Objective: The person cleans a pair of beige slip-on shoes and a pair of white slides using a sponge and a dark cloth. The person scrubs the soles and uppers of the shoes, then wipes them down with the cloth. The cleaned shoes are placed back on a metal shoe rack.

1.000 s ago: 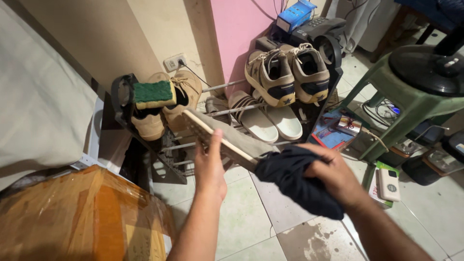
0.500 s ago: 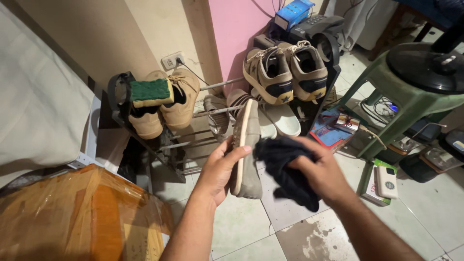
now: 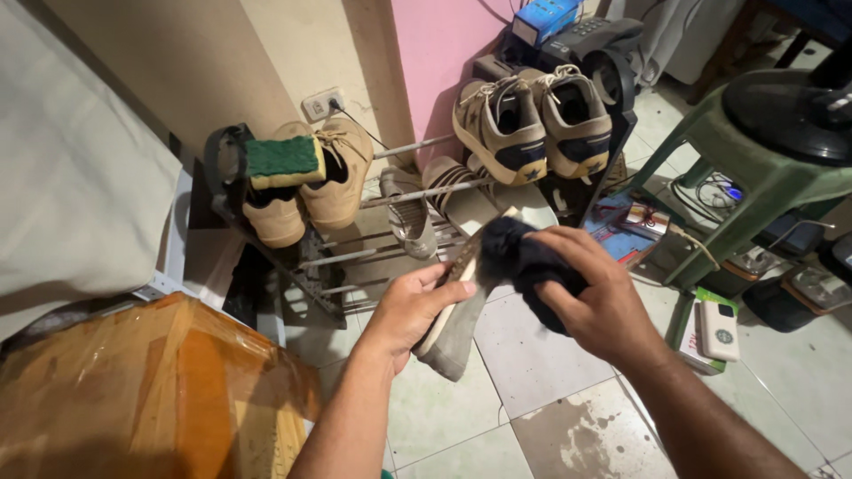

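Right now the step in hand looks like wiping a shoe w/ a cloth. Nearest, at abt 7 o'clock, sits a brown cardboard box (image 3: pixel 133 390) wrapped in shiny tape. Just above centre, the left hand (image 3: pixel 408 306) is closed around a grey slip-on shoe (image 3: pixel 457 324), tilted on edge, toe toward 6 o'clock. The right hand (image 3: pixel 590 297) at 3 o'clock is clenched on a dark blue cloth (image 3: pixel 519 257), pressed against the shoe's upper end. Judging from this, the next move calls for a firm left-hand hold while the cloth rubs along the side, maybe turning the shoe to reach the sole. Farther out, at 12 o'clock, a metal shoe rack (image 3: pixel 373 253) holds tan boots (image 3: pixel 333 177) w/ a green sponge (image 3: pixel 284 160) resting on one, plus a pair of beige sneakers (image 3: pixel 528 124) at 1 o'clock. A green plastic stool (image 3: pixel 754 168) stands at 2 o'clock, well apart from the hands.
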